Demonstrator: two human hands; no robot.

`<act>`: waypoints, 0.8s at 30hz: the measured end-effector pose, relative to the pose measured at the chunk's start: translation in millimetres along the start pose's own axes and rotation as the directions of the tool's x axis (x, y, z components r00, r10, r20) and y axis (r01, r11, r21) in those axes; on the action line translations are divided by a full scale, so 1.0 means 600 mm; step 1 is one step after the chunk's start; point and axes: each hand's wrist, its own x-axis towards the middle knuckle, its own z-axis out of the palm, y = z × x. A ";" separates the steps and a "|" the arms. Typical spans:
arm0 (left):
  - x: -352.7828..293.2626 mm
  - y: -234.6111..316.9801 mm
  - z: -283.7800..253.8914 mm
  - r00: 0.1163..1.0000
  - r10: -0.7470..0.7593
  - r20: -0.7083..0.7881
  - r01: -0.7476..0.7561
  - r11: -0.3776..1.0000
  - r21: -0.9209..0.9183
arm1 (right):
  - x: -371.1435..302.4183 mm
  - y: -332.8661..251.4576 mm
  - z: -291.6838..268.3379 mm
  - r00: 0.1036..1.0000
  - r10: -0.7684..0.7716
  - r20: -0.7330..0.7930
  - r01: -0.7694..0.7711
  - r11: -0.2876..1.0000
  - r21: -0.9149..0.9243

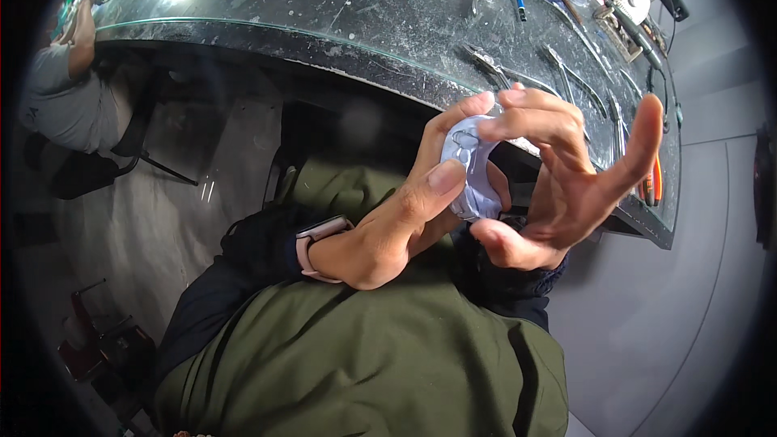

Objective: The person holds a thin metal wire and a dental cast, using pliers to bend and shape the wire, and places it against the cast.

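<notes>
A pale bluish-white dental plaster cast (481,194) with thin bent wire on its face is held up in front of the bench edge. My left hand (392,231) grips it, thumb pressed on the near face and fingers behind. My right hand (571,182) is at the cast's right side. Its forward fingertips touch the upper rim, while the thumb stands apart lower down and the little finger stretches out to the right. Whether those fingertips also touch the wire, I cannot tell. Part of the cast is hidden by my fingers.
Beyond my hands, pliers (488,62) and several other metal hand tools lie on the dark, scuffed bench (388,28). A blue pen (519,2) lies farther back. Red-handled pliers (656,181) hang by the right corner. Another person (73,97) sits far left.
</notes>
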 end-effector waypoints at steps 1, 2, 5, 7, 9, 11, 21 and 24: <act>0.000 0.001 0.003 1.000 -0.007 -0.016 0.007 1.000 -0.007 | 0.005 0.003 0.000 0.999 -0.006 0.041 0.004 0.999 0.043; -0.001 0.001 0.001 0.999 -0.030 0.015 0.030 0.999 -0.045 | 0.010 0.007 -0.006 0.993 -0.025 0.113 0.023 0.999 0.024; 0.000 0.006 -0.005 0.994 -0.087 0.069 0.088 0.996 -0.012 | 0.009 0.002 0.003 0.994 0.027 0.109 -0.031 0.999 0.037; 0.000 0.008 -0.002 0.994 -0.087 0.059 0.088 0.996 -0.012 | 0.008 0.004 0.003 0.995 0.017 0.102 -0.022 0.999 0.049; 0.000 0.008 0.005 0.995 -0.090 0.052 0.090 0.996 -0.011 | 0.006 0.005 0.004 0.996 0.007 0.093 -0.012 0.998 0.058; 0.000 0.003 0.018 0.981 -0.115 -0.157 0.115 0.993 -0.009 | 0.002 0.006 0.005 0.999 0.019 0.046 -0.022 0.998 0.065; 0.000 0.006 0.017 0.976 -0.147 -0.163 0.165 0.981 0.102 | -0.005 -0.001 0.013 1.000 0.012 -0.002 -0.012 1.000 0.002; 0.000 0.000 0.012 0.985 -0.087 -0.146 0.112 0.979 0.173 | -0.008 -0.004 0.017 0.997 0.052 -0.060 -0.053 0.998 -0.016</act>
